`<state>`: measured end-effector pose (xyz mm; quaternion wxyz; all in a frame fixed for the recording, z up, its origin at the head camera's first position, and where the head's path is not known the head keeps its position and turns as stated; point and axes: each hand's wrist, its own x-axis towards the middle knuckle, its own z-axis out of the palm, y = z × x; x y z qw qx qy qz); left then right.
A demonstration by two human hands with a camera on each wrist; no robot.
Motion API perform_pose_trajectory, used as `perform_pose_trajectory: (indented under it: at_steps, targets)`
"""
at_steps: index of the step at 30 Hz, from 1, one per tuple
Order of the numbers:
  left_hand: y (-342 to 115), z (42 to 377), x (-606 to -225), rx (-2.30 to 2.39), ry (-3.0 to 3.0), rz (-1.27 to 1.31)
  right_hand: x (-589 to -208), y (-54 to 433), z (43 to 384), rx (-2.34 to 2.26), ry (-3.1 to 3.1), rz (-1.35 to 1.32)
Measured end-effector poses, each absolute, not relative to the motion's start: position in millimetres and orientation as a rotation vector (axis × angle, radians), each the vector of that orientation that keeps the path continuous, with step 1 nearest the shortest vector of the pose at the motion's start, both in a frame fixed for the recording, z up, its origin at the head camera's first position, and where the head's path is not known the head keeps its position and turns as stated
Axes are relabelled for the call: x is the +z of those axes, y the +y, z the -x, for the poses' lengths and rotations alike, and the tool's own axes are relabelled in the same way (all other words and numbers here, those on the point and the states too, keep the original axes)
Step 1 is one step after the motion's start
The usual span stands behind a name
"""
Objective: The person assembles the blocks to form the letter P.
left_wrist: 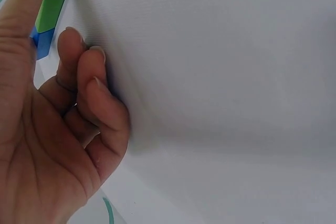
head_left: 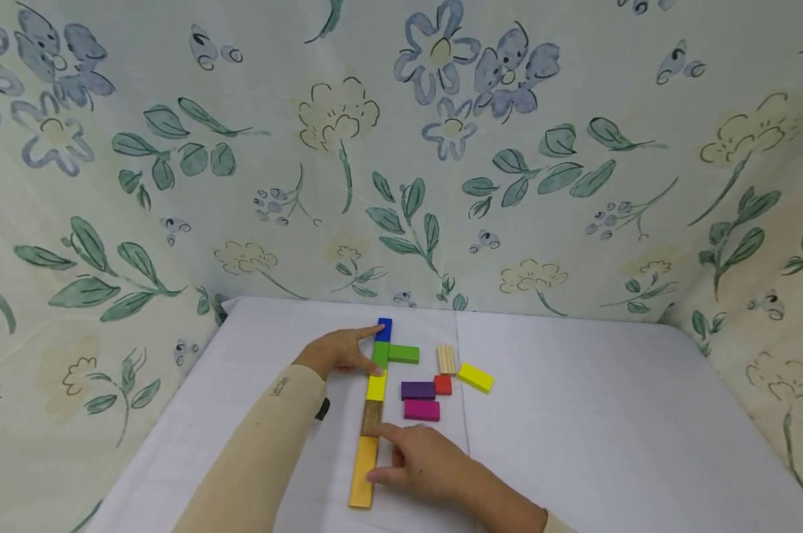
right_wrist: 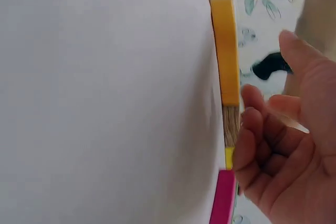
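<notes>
A column of flat blocks runs toward me: a blue block (head_left: 384, 329), a green block (head_left: 380, 354), a yellow block (head_left: 377, 387), a brown wood-grain block (head_left: 371, 417) and a long golden-yellow block (head_left: 363, 477). My left hand (head_left: 334, 351) touches the blue block with its index finger, its thumb at the join of green and yellow. In the left wrist view its other fingers (left_wrist: 94, 72) curl loosely around nothing. My right hand (head_left: 434, 463) has its index fingertip at the brown block and its thumb at the golden-yellow one. A second green block (head_left: 404, 354) sticks out sideways from the column.
Right of the column lie a purple block (head_left: 417, 390), a magenta block (head_left: 422, 410), a small red block (head_left: 443, 384), a ridged pale wooden piece (head_left: 446, 360) and a yellow block (head_left: 476, 377). A floral cloth (head_left: 401, 148) hangs behind the white-covered table (head_left: 607, 429).
</notes>
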<state>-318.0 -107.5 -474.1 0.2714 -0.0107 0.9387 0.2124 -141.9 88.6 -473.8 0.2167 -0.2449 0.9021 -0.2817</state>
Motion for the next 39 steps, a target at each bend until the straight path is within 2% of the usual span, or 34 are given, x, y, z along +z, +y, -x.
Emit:
perform_pose_trajectory:
  at_steps: [7, 13, 22, 29, 39]
  targets:
    - [-107, 321, -474, 0.588, 2.502, 0.048, -465, 103, 180, -0.863, 2.803, 0.629]
    - [-107, 321, -474, 0.594, 2.507, 0.034, -463, 112, 217, -0.766, 3.007, 0.431]
    - [-104, 326, -475, 0.552, 2.5, 0.022, -473, 124, 267, -0.597, 3.052, 0.363]
    - [-106, 320, -472, 0.549, 2.526, -0.022, -478, 125, 284, -0.568, 2.978, 0.348]
    - [-108, 317, -470, 0.556, 2.533, -0.018, -482, 126, 287, -0.525, 2.945, 0.387]
